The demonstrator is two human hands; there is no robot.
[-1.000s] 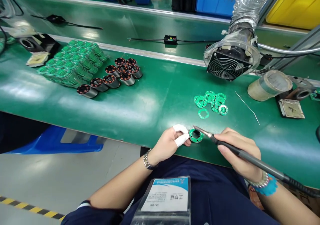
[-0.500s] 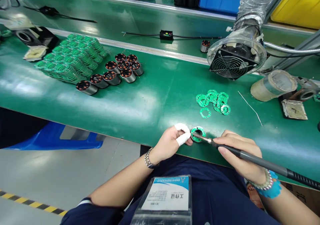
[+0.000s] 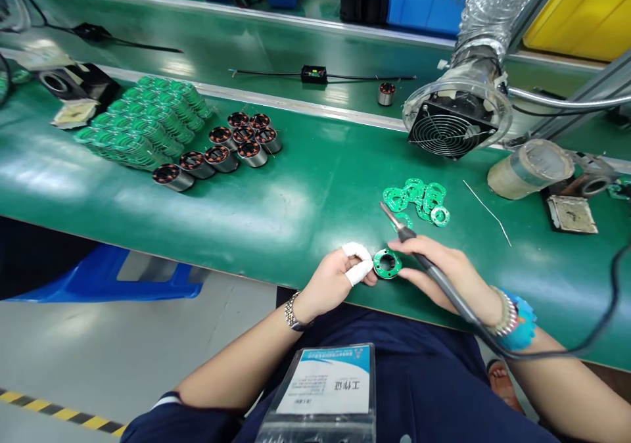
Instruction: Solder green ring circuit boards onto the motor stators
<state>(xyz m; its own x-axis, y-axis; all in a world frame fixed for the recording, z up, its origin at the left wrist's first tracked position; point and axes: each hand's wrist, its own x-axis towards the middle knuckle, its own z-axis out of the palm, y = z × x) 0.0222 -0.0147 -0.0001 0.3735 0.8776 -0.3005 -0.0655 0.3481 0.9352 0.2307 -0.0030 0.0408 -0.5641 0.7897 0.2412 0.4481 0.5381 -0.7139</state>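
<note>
My left hand [image 3: 331,279], with white covers on its thumb and a finger, is closed at the left side of a motor stator topped by a green ring-shaped circuit board [image 3: 378,262]. My right hand [image 3: 456,273] holds a soldering iron [image 3: 407,234] across the palm. Its metal tip points up and left, above the board and apart from it. The right thumb and a fingertip reach around the stator's right side; whether both touch it I cannot tell. Just beyond the hands lies a loose pile of green ring boards [image 3: 424,196].
Several copper-wound stators [image 3: 221,158] stand at left, beside stacked green boards [image 3: 142,121]. A fume fan [image 3: 446,131] with a foil duct hangs at the back right. Near it are a cloudy jar [image 3: 530,169], a soldering iron stand [image 3: 572,214] and a bent solder wire [image 3: 488,213].
The iron's tip has lifted off the ring board and swung up and left. My right thumb and fingertip have come in to the stator's right side. My left hand keeps its hold.
</note>
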